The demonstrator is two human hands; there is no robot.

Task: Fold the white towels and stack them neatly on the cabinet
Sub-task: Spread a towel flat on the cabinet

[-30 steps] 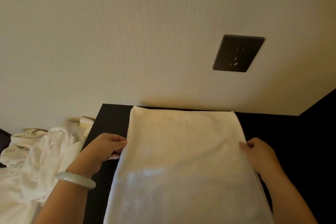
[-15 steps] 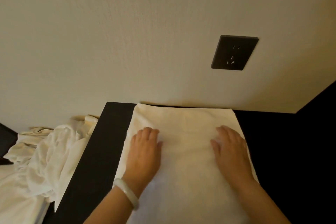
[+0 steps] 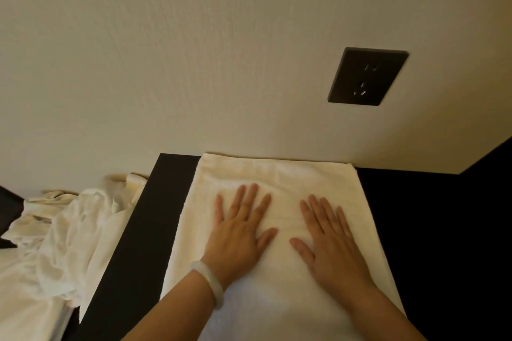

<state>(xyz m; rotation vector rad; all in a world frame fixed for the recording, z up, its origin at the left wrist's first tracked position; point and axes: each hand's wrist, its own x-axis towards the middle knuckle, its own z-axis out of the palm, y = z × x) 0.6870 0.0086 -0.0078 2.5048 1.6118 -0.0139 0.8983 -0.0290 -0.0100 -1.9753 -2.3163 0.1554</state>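
A folded white towel (image 3: 279, 177) lies flat on the dark cabinet top (image 3: 155, 219), its far edge against the wall. My left hand (image 3: 239, 232), with a pale bangle on the wrist, rests palm down on the towel's middle left, fingers spread straight. My right hand (image 3: 331, 241) lies flat beside it on the middle right, fingers straight as well. Both palms press on the cloth side by side, thumbs pointing toward each other with a gap between them.
A heap of crumpled white cloth (image 3: 63, 232) lies left of the cabinet, lower down. A dark wall socket (image 3: 367, 76) sits on the cream wall above the towel's right end. Dark cabinet surface (image 3: 432, 230) extends to the right.
A second ago my hands held the towel's left and right edges. They then moved onto its top and now lie flat nearer the middle, fingers spread.
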